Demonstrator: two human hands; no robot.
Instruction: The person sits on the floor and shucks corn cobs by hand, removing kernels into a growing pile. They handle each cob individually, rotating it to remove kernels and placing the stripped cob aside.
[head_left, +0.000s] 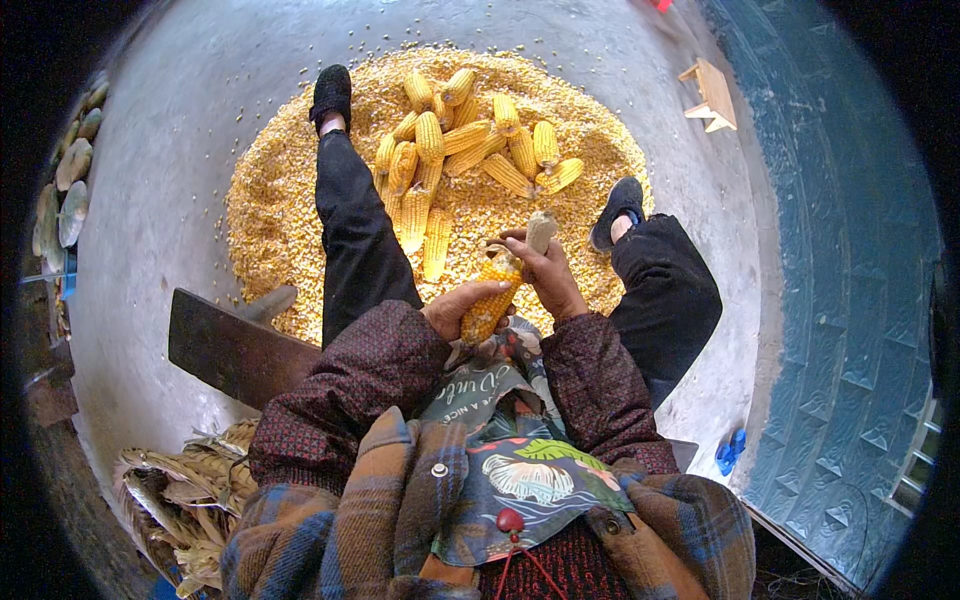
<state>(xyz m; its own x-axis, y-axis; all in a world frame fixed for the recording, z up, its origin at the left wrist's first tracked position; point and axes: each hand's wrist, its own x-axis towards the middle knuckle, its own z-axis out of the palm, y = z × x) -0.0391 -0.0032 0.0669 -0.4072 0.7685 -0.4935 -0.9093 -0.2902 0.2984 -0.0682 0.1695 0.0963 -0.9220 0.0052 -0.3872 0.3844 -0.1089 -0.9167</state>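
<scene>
My left hand (466, 304) grips an ear of corn (487, 311), its thumb lying across the yellow kernels. A bare corncob (540, 231), pale and stripped, is held in my right hand (551, 274), its end sticking up past the fingers. The right fingers reach to the tip of the ear, beside some dry husk. Both hands are above my lap, over a floral apron (540, 480). Beyond them a broad heap of loose corn kernels (300, 195) spreads between and around my legs. Several whole ears of corn (465, 139) lie piled on it.
A wooden bench (232, 345) juts out on the left. Dry corn husks (195, 502) fill a container at lower left. A small wooden stool (711, 97) stands at upper right, near blue wall sheeting (847, 300). Stray kernels dot the concrete floor (172, 187). A blue object (729, 452) lies at right.
</scene>
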